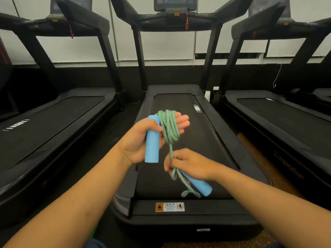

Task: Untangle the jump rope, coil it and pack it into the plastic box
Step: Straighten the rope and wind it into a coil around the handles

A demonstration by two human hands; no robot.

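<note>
The jump rope (168,127) is a green-and-blue braided cord with two light blue foam handles. My left hand (143,138) is held palm up, its thumb pinning one handle (152,140) upright, and several loops of cord are wound around its fingers. My right hand (189,163) is lower and nearer, shut on the cord coming down from the loops and on the second handle (200,185), which sticks out below it. A short knotted tail of cord (188,192) dangles beside that handle. No plastic box is in view.
Both hands hover over the black belt of the middle treadmill (179,176), which has a warning sticker (169,207) at its near end. Two more treadmills (53,126) (279,122) stand at the left and right. Uprights and a console (175,6) rise at the back.
</note>
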